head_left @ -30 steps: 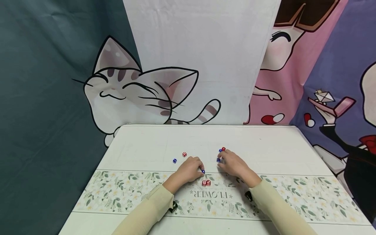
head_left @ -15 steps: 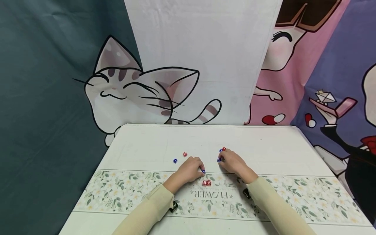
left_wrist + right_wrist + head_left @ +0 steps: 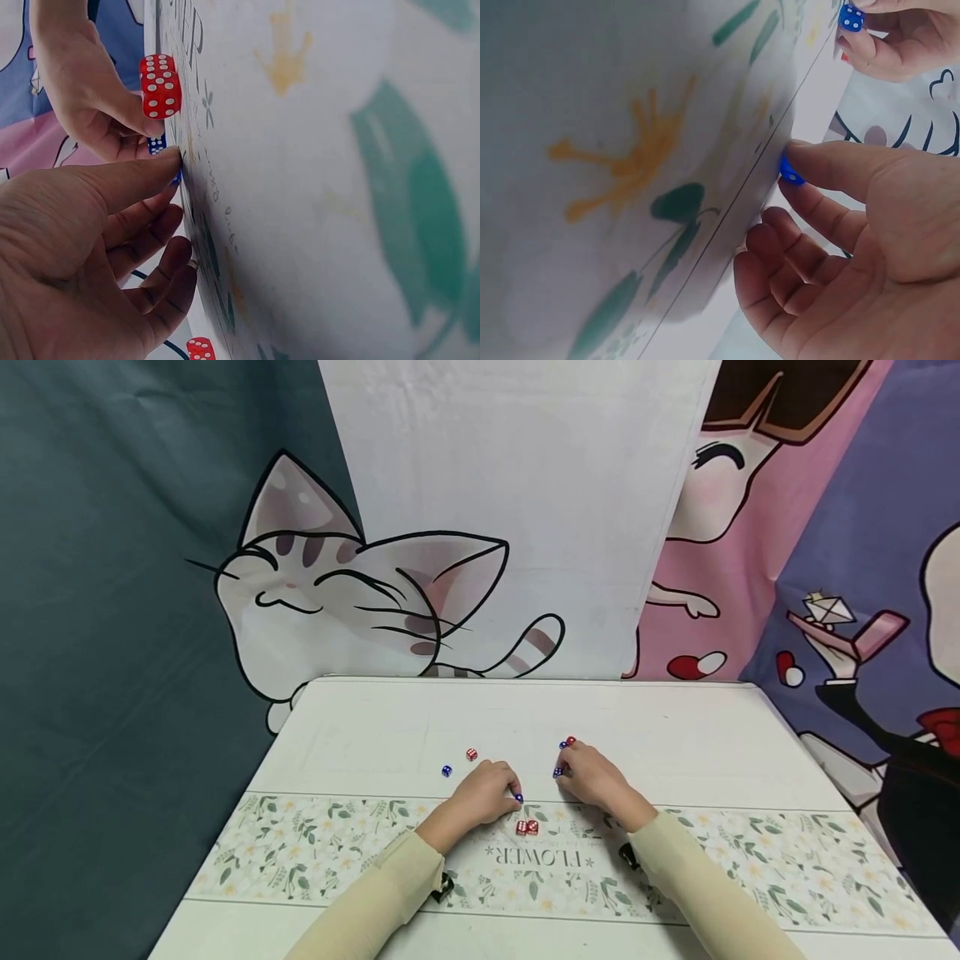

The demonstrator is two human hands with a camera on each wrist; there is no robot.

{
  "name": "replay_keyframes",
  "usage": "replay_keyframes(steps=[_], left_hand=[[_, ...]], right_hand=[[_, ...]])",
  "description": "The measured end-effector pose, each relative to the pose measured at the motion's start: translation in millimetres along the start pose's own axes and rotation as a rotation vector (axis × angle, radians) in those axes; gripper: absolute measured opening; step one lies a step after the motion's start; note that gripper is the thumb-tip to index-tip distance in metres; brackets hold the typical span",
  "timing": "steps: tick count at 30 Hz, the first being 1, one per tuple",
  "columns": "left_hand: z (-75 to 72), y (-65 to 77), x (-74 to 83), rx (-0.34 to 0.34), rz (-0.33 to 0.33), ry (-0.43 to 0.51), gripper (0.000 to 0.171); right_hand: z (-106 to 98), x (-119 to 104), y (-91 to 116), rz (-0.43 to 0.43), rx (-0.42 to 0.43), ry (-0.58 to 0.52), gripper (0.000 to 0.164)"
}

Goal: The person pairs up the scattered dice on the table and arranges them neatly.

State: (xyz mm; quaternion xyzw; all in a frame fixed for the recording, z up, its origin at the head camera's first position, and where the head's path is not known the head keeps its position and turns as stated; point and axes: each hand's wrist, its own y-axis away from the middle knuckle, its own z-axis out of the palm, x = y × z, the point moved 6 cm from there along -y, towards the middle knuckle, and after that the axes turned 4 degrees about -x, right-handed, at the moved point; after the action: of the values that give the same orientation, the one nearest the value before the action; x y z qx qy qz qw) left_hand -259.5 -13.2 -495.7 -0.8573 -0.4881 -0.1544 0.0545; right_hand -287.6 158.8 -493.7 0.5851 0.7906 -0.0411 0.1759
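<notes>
My left hand [image 3: 486,792] pinches a blue die [image 3: 519,798] between thumb and forefinger at the far edge of the flowered strip. In the left wrist view the thumb covers most of that die. To its right, my right hand [image 3: 596,777] pinches another blue die [image 3: 792,172] between thumb and forefinger, low over the white tabletop. Two red dice [image 3: 527,828] sit side by side just nearer than the left fingertips. Beyond the right fingertips, a blue die [image 3: 563,745] and a red die [image 3: 571,741] sit close together, partly covered by the hand.
Left of the hands lie a loose blue die [image 3: 446,771] and a red die [image 3: 471,754], apart from each other. The white table [image 3: 375,718] carries a flower-printed strip [image 3: 300,852] with lettering. Cartoon-printed curtains [image 3: 480,460] hang behind its far edge.
My right thumb and forefinger have come together on the blue die, which has moved slightly toward me. The left hand stays in place with its die.
</notes>
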Motion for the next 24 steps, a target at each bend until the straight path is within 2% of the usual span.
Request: replay_keyframes(steps=[24], left_hand=[[3.0,-0.8,1.1,-0.014,-0.015,-0.059,0.014]], right_hand=[[14.3,-32.7,18.0,-0.078,-0.02,0.043,0.011]])
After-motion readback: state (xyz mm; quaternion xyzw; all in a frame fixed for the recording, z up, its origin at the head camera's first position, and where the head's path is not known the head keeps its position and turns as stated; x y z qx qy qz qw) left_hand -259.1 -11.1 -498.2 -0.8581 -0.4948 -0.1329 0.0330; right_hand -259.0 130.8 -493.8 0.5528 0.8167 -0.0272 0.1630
